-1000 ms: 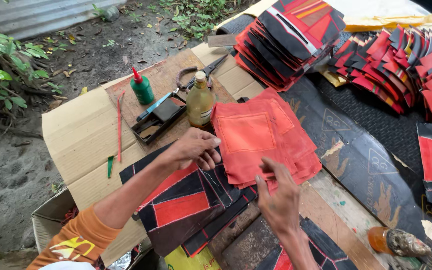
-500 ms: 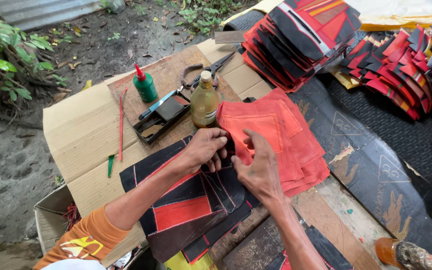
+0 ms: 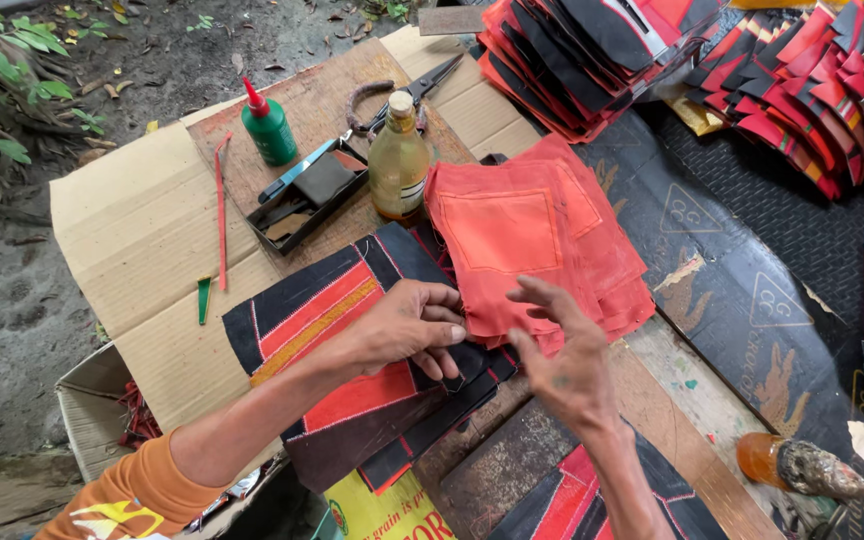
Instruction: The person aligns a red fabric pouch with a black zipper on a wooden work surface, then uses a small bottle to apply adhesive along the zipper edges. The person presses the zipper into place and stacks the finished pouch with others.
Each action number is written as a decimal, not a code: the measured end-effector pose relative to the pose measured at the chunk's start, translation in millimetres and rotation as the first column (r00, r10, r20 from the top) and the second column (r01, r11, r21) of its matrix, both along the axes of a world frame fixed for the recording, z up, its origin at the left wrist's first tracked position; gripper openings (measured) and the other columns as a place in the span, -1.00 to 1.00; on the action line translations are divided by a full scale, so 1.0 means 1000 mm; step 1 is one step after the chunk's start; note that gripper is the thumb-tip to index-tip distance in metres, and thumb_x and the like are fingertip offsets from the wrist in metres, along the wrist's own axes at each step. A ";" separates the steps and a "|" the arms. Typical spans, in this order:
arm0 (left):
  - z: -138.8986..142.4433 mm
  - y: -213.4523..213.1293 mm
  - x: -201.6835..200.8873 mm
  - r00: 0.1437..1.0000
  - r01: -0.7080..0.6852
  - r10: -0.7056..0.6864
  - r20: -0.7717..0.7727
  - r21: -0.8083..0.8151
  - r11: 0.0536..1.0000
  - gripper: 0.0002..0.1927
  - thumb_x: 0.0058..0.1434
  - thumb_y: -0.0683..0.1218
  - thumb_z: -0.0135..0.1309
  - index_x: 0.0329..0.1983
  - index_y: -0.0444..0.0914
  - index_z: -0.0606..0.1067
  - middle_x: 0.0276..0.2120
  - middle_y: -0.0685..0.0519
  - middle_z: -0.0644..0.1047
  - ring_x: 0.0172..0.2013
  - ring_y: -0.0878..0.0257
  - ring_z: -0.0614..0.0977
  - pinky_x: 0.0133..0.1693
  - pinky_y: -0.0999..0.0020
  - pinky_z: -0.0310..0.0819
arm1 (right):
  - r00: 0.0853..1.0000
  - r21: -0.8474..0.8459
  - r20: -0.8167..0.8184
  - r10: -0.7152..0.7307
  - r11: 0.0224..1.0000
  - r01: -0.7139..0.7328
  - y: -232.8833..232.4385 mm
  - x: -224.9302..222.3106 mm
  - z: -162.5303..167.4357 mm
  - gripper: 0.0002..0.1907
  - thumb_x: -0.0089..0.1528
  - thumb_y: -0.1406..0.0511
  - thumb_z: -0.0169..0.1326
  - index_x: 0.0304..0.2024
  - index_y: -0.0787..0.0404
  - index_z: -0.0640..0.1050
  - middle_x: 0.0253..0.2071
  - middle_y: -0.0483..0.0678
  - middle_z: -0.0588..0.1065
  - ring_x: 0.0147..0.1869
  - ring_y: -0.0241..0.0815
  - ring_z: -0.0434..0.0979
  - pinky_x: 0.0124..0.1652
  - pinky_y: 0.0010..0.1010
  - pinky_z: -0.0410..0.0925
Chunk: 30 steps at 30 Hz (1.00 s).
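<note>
— Left hand (image 3: 407,325)?
— Palm down on the black-and-red panels (image 3: 332,350), fingers curled at the edge of the red stack (image 3: 532,250). Clamped or just pressing — cannot tell.

— Right hand (image 3: 562,355)?
— Just beside it, fingers spread, empty, hovering at the stack's near edge.

— Around them?
— On the tabletop (image 3: 142,230), behind the stack: amber bottle (image 3: 399,155), green glue bottle (image 3: 268,125), black tray (image 3: 307,195), scissors (image 3: 402,90).
</note>
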<state>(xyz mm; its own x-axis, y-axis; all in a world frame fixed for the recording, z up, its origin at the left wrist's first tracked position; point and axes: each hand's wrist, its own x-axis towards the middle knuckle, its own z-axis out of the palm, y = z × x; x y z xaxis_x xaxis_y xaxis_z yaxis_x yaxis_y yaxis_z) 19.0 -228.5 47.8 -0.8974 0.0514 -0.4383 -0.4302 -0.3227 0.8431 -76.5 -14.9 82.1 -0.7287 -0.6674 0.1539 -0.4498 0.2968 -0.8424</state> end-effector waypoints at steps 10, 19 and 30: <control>-0.001 0.014 -0.004 0.999 -0.041 0.040 -0.024 -0.055 0.998 -0.58 0.19 -0.20 0.23 0.07 -0.45 0.43 -0.27 -0.10 0.59 -0.48 0.19 0.71 -0.50 0.35 0.65 | 0.982 -0.073 -0.180 -0.053 0.997 0.041 -0.012 0.013 -0.021 -0.53 0.15 0.45 0.25 0.13 0.22 0.54 -0.12 -0.04 0.63 -0.05 -0.18 0.65 -0.02 -0.39 0.48; 0.010 0.029 -0.018 0.996 -0.072 0.080 0.046 -0.164 0.984 -0.66 0.20 -0.01 0.24 -0.20 -0.41 0.57 -0.36 -0.06 0.69 -0.55 0.23 0.69 -0.56 0.38 0.61 | 0.979 -0.225 0.161 -0.128 0.961 0.162 -0.013 0.005 -0.025 -0.60 0.22 0.45 0.19 0.12 0.27 0.52 -0.20 -0.07 0.62 -0.14 -0.33 0.64 -0.10 -0.49 0.51; 0.023 0.027 -0.015 0.993 -0.050 0.080 0.084 -0.311 0.949 -0.77 0.28 -0.11 0.06 -0.32 -0.43 0.52 -0.52 -0.09 0.66 -0.61 0.19 0.70 -0.61 0.34 0.59 | 0.872 -0.292 0.437 -0.222 0.882 0.371 -0.013 -0.030 -0.011 -0.55 0.17 0.47 0.23 0.11 0.36 0.48 -0.23 0.02 0.61 -0.23 -0.24 0.66 -0.16 -0.44 0.56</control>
<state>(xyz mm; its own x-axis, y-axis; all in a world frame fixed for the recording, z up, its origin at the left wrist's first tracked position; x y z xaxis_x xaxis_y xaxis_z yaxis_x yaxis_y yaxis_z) 3.9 -201.9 71.2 -0.8479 -0.1569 -0.5065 -0.4996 -0.0838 0.8622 -106.5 -27.5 71.2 -0.9321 -0.3621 0.0073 -0.0120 0.0108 -0.9999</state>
